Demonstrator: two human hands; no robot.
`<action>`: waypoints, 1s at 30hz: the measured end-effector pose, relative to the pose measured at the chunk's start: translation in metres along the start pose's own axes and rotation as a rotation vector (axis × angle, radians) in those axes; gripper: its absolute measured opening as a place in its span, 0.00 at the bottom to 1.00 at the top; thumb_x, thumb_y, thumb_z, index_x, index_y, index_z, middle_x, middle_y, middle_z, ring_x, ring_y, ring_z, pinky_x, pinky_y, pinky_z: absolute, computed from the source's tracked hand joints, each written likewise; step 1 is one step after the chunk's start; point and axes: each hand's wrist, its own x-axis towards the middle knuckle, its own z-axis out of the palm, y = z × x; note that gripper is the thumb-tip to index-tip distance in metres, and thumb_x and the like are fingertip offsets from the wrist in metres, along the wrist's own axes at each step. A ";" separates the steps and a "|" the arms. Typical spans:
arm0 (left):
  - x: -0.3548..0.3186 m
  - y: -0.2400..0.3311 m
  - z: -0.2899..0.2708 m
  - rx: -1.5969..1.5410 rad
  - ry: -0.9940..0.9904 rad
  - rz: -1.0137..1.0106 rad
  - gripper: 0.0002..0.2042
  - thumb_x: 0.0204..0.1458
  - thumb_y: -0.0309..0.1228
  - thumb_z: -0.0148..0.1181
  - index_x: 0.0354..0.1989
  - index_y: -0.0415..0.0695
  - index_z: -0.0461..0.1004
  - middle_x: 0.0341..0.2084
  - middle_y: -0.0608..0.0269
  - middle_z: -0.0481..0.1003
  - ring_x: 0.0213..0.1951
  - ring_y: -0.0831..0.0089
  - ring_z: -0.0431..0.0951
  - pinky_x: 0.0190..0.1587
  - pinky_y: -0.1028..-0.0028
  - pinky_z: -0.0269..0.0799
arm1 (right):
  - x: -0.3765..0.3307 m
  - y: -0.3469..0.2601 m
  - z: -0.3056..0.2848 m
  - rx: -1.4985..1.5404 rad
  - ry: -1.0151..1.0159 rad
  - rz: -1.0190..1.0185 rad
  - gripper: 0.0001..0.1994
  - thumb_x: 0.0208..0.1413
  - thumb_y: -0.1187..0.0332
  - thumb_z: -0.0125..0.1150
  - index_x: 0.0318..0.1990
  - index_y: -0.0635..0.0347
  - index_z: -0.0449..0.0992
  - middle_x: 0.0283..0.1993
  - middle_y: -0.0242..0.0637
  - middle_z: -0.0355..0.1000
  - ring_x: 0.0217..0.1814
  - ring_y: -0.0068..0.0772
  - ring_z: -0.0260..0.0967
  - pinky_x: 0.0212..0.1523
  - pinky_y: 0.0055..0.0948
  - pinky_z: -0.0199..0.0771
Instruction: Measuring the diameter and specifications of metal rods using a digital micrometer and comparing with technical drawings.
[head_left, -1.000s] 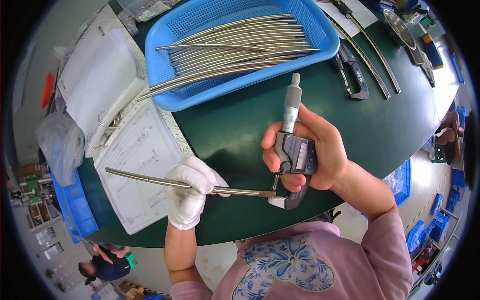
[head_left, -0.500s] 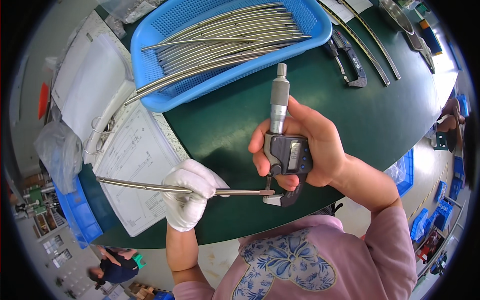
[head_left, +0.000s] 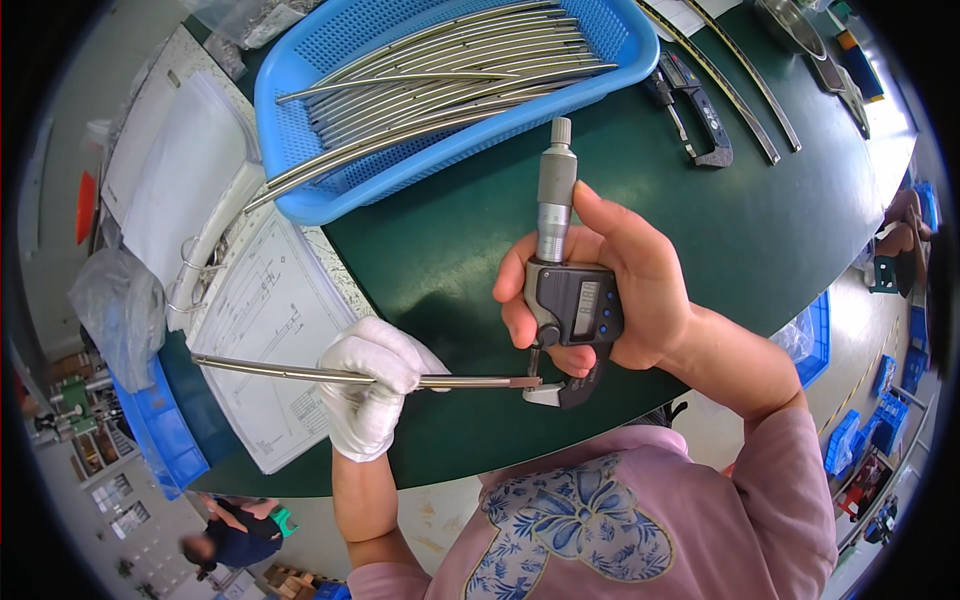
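Observation:
My left hand, in a white glove, is closed around a slim, slightly curved metal rod. The rod lies roughly level, one end out to the left and the other at the jaws of a digital micrometer. My bare right hand grips the micrometer by its frame, the thumb lying along the grey thimble, which points away from me. Its small display faces up. The rod's right tip sits between the anvil and spindle; whether both touch it I cannot tell.
A blue perforated basket full of similar curved rods stands at the back of the green table. A second micrometer and two long curved strips lie at the back right. Drawings in a binder lie to the left.
The micrometer and the rod have shifted slightly left. My left hand has moved slightly left too. Both hands keep their grips.

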 end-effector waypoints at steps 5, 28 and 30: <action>0.000 -0.001 -0.003 -0.043 -0.009 -0.005 0.11 0.47 0.33 0.56 0.19 0.42 0.65 0.20 0.60 0.65 0.19 0.68 0.72 0.21 0.74 0.69 | 0.001 0.000 0.000 -0.075 0.013 -0.023 0.34 0.52 0.40 0.27 0.32 0.67 0.68 0.23 0.44 0.68 0.10 0.26 0.58 0.12 0.19 0.60; 0.002 0.000 -0.008 -0.191 -0.051 -0.077 0.14 0.50 0.37 0.51 0.20 0.39 0.65 0.19 0.60 0.64 0.17 0.71 0.69 0.18 0.76 0.63 | 0.000 0.001 0.003 -0.095 0.046 -0.056 0.31 0.52 0.43 0.28 0.30 0.65 0.68 0.21 0.40 0.68 0.09 0.25 0.56 0.13 0.19 0.58; 0.001 -0.001 -0.008 -0.196 -0.050 -0.078 0.16 0.53 0.39 0.46 0.20 0.38 0.65 0.18 0.60 0.63 0.16 0.72 0.68 0.17 0.77 0.62 | -0.001 0.000 0.004 -0.091 0.039 -0.056 0.31 0.52 0.42 0.27 0.30 0.65 0.68 0.21 0.40 0.68 0.09 0.24 0.56 0.13 0.19 0.58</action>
